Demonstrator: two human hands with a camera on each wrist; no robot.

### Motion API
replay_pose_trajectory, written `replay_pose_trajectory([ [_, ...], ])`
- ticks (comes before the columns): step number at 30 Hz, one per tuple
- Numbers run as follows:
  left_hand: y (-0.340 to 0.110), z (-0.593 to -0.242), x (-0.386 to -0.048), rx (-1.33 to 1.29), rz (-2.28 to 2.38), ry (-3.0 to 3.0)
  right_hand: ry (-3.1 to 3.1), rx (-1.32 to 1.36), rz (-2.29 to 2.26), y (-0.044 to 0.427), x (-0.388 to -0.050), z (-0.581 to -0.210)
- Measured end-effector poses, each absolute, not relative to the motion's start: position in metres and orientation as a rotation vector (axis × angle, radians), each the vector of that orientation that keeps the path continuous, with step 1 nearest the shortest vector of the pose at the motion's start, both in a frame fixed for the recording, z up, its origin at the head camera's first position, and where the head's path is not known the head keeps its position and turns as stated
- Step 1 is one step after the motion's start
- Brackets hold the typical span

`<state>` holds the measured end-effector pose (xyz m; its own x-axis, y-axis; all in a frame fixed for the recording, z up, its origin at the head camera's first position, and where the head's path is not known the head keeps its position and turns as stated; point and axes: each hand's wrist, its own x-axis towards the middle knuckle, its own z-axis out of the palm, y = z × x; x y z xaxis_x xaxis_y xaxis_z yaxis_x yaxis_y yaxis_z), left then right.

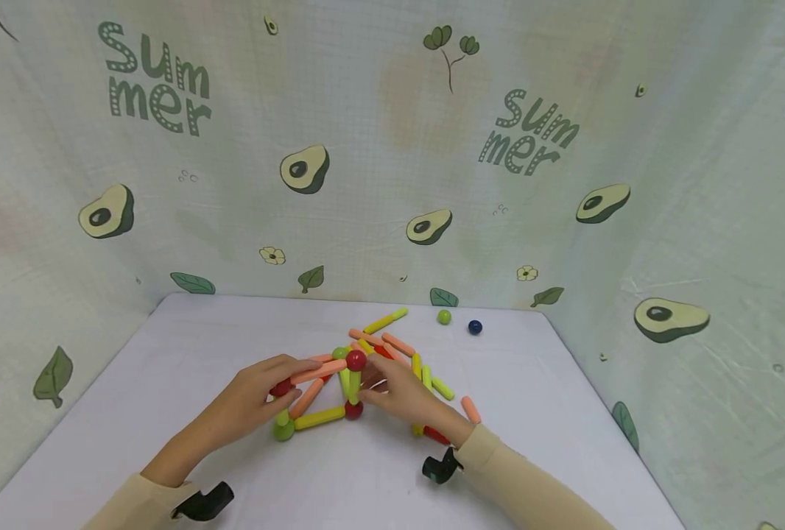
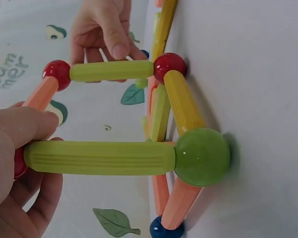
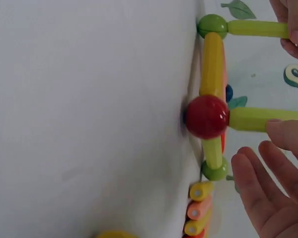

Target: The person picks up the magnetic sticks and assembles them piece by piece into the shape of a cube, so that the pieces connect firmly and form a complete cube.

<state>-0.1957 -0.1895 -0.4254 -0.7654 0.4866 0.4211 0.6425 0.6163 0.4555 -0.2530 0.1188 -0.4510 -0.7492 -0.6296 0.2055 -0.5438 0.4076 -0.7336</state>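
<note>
A frame of rods and balls stands on the table, with a red ball (image 1: 356,360) at a top corner. My left hand (image 1: 253,394) grips the other upper red ball (image 2: 20,161), thumb and fingers around it, where a salmon rod (image 1: 319,371) meets an upright green rod (image 2: 100,157). My right hand (image 1: 402,386) is beside the second upright green rod (image 3: 253,119); its thumb lies against that rod and the other fingers are spread loosely. A yellow rod (image 1: 319,418) joins the lower green ball (image 1: 283,427) and lower red ball (image 1: 353,409).
Loose salmon rods (image 1: 398,344), yellow rods (image 1: 379,324) and short green rods (image 1: 442,388) lie behind and right of the frame. A green ball (image 1: 444,316) and a dark blue ball (image 1: 475,327) sit near the back edge. Printed cloth (image 1: 366,110) hangs behind the table.
</note>
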Motion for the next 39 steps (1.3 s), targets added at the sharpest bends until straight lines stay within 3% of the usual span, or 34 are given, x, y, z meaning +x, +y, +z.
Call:
replay_pose_trajectory([
  [7,-0.187,-0.422,-0.196,-0.897,-0.819,-2.618,2.787,-0.97,-1.01,0.17,-0.263,-0.438],
  [16,-0.194,-0.422,-0.194,-0.897,-0.876,-2.669,2.928,-0.636,-0.72,0.226,-0.271,-0.447],
  [39,-0.216,-0.424,-0.195,-1.013,-0.84,-2.492,2.963,-0.604,-0.658,0.236,-0.265,-0.444],
])
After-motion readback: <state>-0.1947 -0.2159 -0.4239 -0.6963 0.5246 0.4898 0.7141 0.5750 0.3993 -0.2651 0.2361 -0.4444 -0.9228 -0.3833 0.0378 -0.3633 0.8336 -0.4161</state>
